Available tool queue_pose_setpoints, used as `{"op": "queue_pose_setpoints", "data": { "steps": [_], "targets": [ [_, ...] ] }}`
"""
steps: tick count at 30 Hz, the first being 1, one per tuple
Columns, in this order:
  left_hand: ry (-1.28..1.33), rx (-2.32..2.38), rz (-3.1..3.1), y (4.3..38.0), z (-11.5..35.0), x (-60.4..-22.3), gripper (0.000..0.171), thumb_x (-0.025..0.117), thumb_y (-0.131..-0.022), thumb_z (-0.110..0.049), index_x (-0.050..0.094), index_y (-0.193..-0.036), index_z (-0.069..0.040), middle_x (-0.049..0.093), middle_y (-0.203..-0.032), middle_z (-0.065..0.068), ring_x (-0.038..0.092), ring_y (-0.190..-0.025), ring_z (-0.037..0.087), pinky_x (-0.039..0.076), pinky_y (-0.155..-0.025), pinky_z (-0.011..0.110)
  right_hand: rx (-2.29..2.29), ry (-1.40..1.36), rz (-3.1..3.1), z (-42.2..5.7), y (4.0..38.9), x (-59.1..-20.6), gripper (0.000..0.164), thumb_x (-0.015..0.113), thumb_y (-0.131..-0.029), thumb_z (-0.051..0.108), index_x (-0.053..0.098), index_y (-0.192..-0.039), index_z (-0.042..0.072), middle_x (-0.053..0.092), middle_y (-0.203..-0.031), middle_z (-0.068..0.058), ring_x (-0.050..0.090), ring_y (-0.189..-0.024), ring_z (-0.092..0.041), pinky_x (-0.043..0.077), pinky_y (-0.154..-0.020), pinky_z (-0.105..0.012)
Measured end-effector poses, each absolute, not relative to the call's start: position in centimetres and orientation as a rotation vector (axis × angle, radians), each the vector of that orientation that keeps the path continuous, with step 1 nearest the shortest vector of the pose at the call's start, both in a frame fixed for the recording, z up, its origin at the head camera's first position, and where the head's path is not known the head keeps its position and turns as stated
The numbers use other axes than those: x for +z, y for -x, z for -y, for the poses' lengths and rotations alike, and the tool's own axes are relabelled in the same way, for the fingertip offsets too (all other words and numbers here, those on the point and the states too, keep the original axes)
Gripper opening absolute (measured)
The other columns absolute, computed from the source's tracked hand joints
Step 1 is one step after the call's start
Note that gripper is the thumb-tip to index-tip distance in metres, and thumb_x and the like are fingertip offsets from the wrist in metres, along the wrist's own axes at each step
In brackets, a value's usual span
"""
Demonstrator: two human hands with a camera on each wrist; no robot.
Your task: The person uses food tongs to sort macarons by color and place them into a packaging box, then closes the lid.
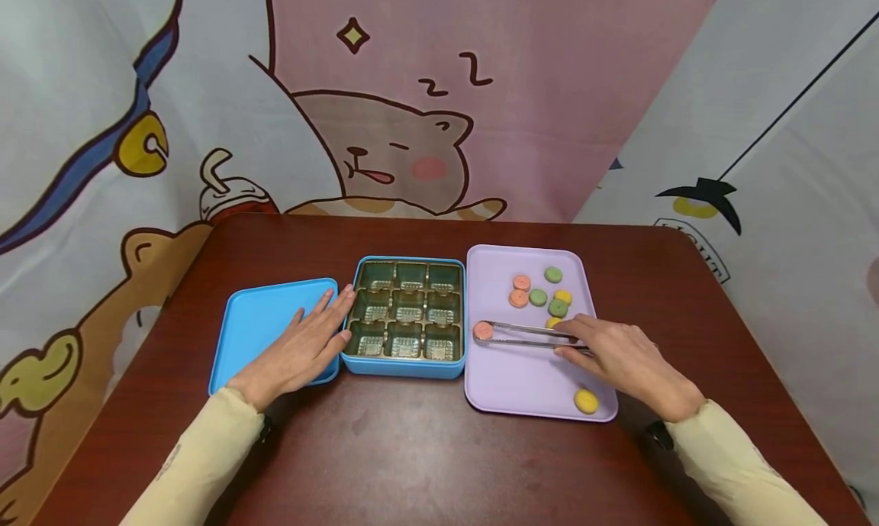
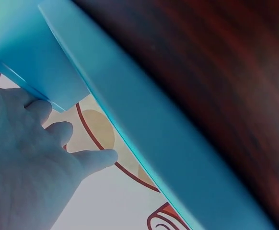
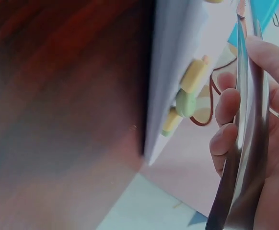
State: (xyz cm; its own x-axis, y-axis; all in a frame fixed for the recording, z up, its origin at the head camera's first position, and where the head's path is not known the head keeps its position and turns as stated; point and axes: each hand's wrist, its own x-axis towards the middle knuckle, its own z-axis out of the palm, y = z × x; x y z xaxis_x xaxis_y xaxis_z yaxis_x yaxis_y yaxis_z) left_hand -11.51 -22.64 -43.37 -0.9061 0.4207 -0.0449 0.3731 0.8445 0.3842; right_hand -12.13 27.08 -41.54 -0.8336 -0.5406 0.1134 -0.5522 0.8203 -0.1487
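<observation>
Head view: we think left hand (image 1: 304,348), spread, steadies nine-cavity box (image 1: 405,367); right hand (image 1: 623,358) pinches tongs (image 1: 522,343) clamping salmon-pink macaron (image 1: 483,330).

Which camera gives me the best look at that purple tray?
The head view: it looks down on the purple tray, showing most of its flat surface and outline, though the right hand covers part of one edge. The right wrist view catches only a steeply slanted strip; the left wrist view shows none.
</observation>
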Motion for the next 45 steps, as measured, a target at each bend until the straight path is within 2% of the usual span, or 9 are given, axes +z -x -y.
{"op": "queue_pose_setpoints", "data": {
  "steps": [9, 15, 24, 29, 35, 45],
  "targets": [
    [-0.629, 0.559, -2.892, 11.7, 22.5, -43.1, 0.066, 0.037, -0.113, -0.039, 0.010, -0.168, -0.016, 0.008, -0.174, 0.003, 0.005, -0.159, 0.035, 0.011, -0.117, 0.075, 0.358, -0.835, 2.852, -26.7, 11.3, -38.6, 0.040, 0.084, -0.088, 0.030, 0.073, -0.123, 0.013, 0.074, -0.107, -0.003, 0.060, -0.072, -0.009, 0.048, -0.056, -0.028],
    [-0.617, 0.553, -2.887, 11.6, 22.5, -43.2, 0.065, 0.038, -0.113, -0.038, 0.011, -0.168, -0.015, 0.007, -0.174, 0.003, 0.004, -0.159, 0.035, 0.011, -0.117, 0.075, 0.391, -0.927, 2.781, -24.8, 11.0, -37.7, 0.036, 0.080, -0.091, 0.034, 0.072, -0.121, 0.016, 0.073, -0.101, 0.003, 0.063, -0.075, -0.006, 0.050, -0.058, -0.029],
    [-0.621, 0.573, -2.890, 11.6, 22.5, -42.9, 0.063, 0.036, -0.114, -0.035, 0.013, -0.168, -0.013, 0.009, -0.174, 0.004, 0.006, -0.159, 0.034, 0.012, -0.117, 0.074, 0.401, -1.070, 2.697, -22.0, 10.9, -36.9, 0.034, 0.079, -0.092, 0.038, 0.072, -0.120, 0.020, 0.072, -0.097, 0.011, 0.062, -0.073, -0.001, 0.044, -0.052, -0.022],
    [-0.632, 0.572, -2.895, 11.4, 22.5, -43.2, 0.062, 0.035, -0.114, -0.034, 0.013, -0.167, -0.011, 0.010, -0.174, 0.006, 0.007, -0.159, 0.036, 0.013, -0.117, 0.075, 0.379, -1.135, 2.647, -19.9, 11.4, -36.8, 0.034, 0.078, -0.092, 0.040, 0.072, -0.120, 0.022, 0.070, -0.103, 0.010, 0.056, -0.067, -0.002, 0.042, -0.049, -0.022],
    [-0.632, 0.566, -2.910, 11.3, 22.4, -43.4, 0.062, 0.036, -0.114, -0.032, 0.013, -0.167, -0.011, 0.011, -0.173, 0.005, 0.007, -0.159, 0.035, 0.014, -0.117, 0.074, 0.340, -1.259, 2.585, -17.2, 12.3, -36.6, 0.030, 0.077, -0.095, 0.038, 0.072, -0.117, 0.018, 0.062, -0.090, 0.009, 0.050, -0.062, -0.003, 0.042, -0.048, -0.023],
    [-0.644, 0.561, -2.935, 11.2, 22.3, -43.4, 0.061, 0.037, -0.113, -0.030, 0.015, -0.167, -0.010, 0.013, -0.173, 0.006, 0.011, -0.158, 0.036, 0.016, -0.116, 0.075, 0.241, -1.382, 2.504, -14.1, 13.3, -36.6, 0.026, 0.076, -0.096, 0.034, 0.073, -0.113, 0.014, 0.064, -0.086, 0.007, 0.061, -0.066, -0.005, 0.044, -0.048, -0.025]
  ]
}}
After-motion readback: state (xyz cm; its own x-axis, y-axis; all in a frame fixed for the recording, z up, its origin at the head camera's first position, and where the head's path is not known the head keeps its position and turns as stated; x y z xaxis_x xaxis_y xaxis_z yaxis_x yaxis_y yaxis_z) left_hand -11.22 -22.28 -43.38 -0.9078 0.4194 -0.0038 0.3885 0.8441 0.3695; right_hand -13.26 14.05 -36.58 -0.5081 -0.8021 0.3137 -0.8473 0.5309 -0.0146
